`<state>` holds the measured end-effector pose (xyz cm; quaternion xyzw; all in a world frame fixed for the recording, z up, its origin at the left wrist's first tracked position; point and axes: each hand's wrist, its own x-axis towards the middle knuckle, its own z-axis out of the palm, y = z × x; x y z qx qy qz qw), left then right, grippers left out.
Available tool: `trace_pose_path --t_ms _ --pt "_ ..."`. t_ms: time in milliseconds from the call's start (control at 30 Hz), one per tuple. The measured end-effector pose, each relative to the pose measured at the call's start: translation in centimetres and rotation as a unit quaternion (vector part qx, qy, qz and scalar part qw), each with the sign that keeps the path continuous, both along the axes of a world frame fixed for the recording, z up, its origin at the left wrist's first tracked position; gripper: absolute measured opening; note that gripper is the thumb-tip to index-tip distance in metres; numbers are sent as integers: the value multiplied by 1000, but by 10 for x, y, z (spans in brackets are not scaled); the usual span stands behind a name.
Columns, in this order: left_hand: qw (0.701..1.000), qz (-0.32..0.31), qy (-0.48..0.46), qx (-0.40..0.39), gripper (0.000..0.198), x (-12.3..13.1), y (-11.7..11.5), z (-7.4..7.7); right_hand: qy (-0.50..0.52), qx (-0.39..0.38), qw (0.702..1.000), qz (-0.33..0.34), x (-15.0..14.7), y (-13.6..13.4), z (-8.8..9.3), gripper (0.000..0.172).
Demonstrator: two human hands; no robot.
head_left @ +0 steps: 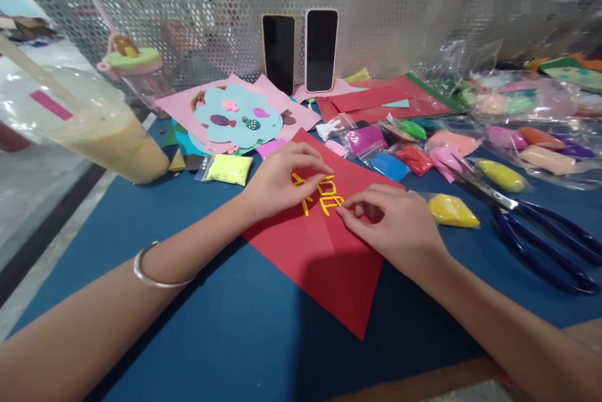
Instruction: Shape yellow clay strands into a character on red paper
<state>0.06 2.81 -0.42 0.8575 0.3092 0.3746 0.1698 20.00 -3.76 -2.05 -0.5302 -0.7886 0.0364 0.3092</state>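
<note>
A sheet of red paper [343, 289] lies turned cornerwise on the blue table. On it, thin yellow clay strips [328, 187] form a character. My left hand [286, 179] rests over the paper's left side, thumb and forefinger brought together at the top of the strips; whatever is between them is hidden. From the right, my right hand [397, 220] pinches the end of a yellow clay strip at the character's lower right. A bag of yellow clay [454, 210] lies just beyond that hand, and a bag of pale yellow clay [229, 169] is left of my left hand.
Large blue-handled scissors [540, 232] lie open at the right, among several bagged clays. A tilted drink cup [113, 132] stands at the left edge. Behind are a blue cloud-shaped paper [239, 116] and two phones [321, 51] leaning on a perforated metal panel [211, 7].
</note>
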Motion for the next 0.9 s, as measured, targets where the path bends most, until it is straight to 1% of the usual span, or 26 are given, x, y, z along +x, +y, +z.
trace_pose_path --t_ms 100,267,500,700,900 --pt "1000 -6 -1 16 12 1 -1 -2 -26 14 1000 -3 -2 -2 -1 10" --pt "999 -30 12 35 17 1 -2 -5 -38 41 998 -2 -3 -2 -3 14" --pt "995 -56 31 71 24 0 0 -8 -43 64 997 11 -2 0 -2 12" --pt "996 -41 24 82 24 0 -1 -9 -29 67 997 22 -2 0 -2 10" --pt "994 -52 39 83 25 0 -1 -8 -45 64 997 17 -2 1 -5 10"
